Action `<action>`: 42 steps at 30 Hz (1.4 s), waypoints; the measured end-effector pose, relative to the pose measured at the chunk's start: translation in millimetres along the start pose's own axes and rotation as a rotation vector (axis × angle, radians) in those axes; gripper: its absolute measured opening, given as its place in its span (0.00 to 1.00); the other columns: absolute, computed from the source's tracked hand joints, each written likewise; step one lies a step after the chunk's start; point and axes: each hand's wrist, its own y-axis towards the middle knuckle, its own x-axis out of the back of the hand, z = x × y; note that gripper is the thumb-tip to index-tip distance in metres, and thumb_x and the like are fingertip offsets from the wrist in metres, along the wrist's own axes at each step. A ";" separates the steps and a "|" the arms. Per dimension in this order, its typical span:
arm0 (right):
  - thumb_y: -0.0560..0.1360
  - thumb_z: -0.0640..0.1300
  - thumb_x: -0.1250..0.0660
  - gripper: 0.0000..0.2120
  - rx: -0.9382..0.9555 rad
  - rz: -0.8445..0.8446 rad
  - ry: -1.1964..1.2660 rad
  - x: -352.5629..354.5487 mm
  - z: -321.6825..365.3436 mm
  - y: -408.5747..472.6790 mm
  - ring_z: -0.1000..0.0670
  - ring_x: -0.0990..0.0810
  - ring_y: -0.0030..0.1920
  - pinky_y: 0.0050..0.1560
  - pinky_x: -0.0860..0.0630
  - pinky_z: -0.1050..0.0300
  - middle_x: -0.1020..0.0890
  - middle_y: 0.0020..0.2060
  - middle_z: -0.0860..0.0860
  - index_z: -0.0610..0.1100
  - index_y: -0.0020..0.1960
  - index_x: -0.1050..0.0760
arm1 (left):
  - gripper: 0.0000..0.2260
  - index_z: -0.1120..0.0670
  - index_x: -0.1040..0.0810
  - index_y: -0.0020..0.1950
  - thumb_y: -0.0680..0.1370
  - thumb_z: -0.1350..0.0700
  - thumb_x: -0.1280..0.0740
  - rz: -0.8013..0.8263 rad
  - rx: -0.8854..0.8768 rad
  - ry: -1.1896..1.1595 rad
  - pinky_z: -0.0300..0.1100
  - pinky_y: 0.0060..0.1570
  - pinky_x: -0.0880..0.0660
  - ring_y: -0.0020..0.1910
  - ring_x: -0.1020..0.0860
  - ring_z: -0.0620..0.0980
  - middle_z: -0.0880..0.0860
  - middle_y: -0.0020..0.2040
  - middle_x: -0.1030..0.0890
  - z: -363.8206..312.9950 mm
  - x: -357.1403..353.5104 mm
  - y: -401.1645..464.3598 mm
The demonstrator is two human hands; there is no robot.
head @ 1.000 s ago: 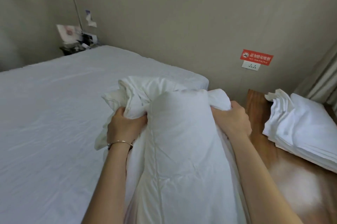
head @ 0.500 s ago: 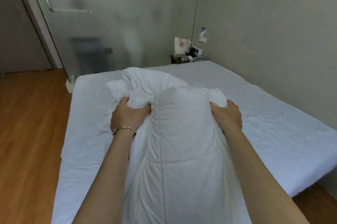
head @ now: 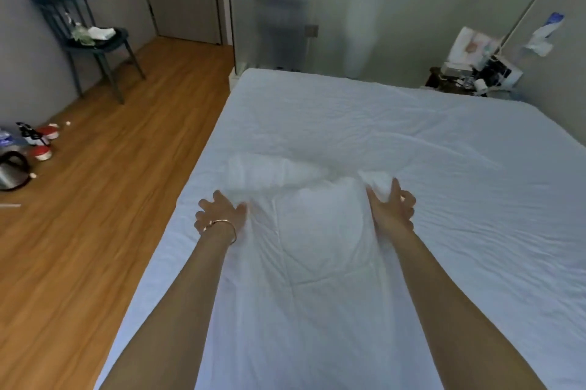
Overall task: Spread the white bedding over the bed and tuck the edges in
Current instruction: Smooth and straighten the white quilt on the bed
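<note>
A bundled white duvet [head: 320, 237] lies on the bed [head: 444, 186], which is covered by a white sheet. Its far end is blurred with motion. My left hand [head: 220, 215], with a thin bracelet on the wrist, is just off the bundle's left side, fingers spread and holding nothing. To the bundle's right is my right hand [head: 391, 210], fingers loosely spread, its palm against the bedding's edge. Both arms reach forward over the near part of the bed.
Wooden floor [head: 104, 199] runs along the bed's left side. A dark chair [head: 85, 37] with items on its seat stands by the far left wall. A kettle and small objects [head: 25, 151] lie on the floor. A cluttered nightstand [head: 469, 78] sits at the far right corner.
Both hands let go of the bundled duvet, which dropped onto the bed in front of me. My view swung left, bringing the floor and chair into sight.
</note>
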 end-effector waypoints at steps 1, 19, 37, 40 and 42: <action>0.76 0.70 0.47 0.34 0.020 0.038 -0.072 -17.4 -7.5 4.8 0.40 0.44 0.76 0.73 0.44 0.40 0.47 0.78 0.46 0.60 0.78 0.50 | 0.32 0.48 0.46 0.78 0.78 0.36 0.43 0.040 -0.052 -0.059 0.56 0.70 0.39 0.72 0.37 0.61 0.58 0.76 0.41 -0.7 -16.4 1.5; 0.63 0.77 0.37 0.55 0.032 0.087 -0.236 -38.1 -48.4 -17.1 0.46 0.53 0.78 0.73 0.46 0.40 0.65 0.78 0.51 0.61 0.77 0.65 | 0.55 0.35 0.57 0.75 0.56 0.22 0.33 0.300 -0.499 0.306 0.54 0.73 0.61 0.77 0.60 0.50 0.50 0.79 0.57 -5.6 -69.6 32.0; 0.56 0.66 0.22 0.63 0.010 0.291 -0.205 2.3 -95.5 -3.8 0.45 0.36 0.70 0.69 0.36 0.44 0.35 0.71 0.51 0.67 0.73 0.67 | 0.41 0.46 0.28 0.61 0.57 0.22 0.33 0.331 -0.768 0.760 0.40 0.60 0.36 0.60 0.25 0.47 0.40 0.56 0.22 -80.9 -126.3 10.9; 0.51 0.69 0.22 0.69 0.049 0.323 -0.252 27.5 -94.6 -5.6 0.46 0.38 0.74 0.72 0.42 0.44 0.40 0.75 0.51 0.64 0.73 0.69 | 0.44 0.46 0.26 0.56 0.52 0.17 0.41 0.233 -0.874 0.824 0.41 0.52 0.32 0.54 0.22 0.48 0.41 0.51 0.20 -78.2 -120.2 -12.4; 0.50 0.70 0.22 0.70 0.156 0.292 -0.261 47.3 -79.9 -5.7 0.46 0.49 0.77 0.75 0.54 0.41 0.46 0.76 0.47 0.61 0.76 0.66 | 0.41 0.47 0.24 0.55 0.54 0.18 0.39 0.192 -0.894 0.845 0.41 0.48 0.32 0.53 0.21 0.49 0.43 0.51 0.18 -80.5 -107.6 -32.9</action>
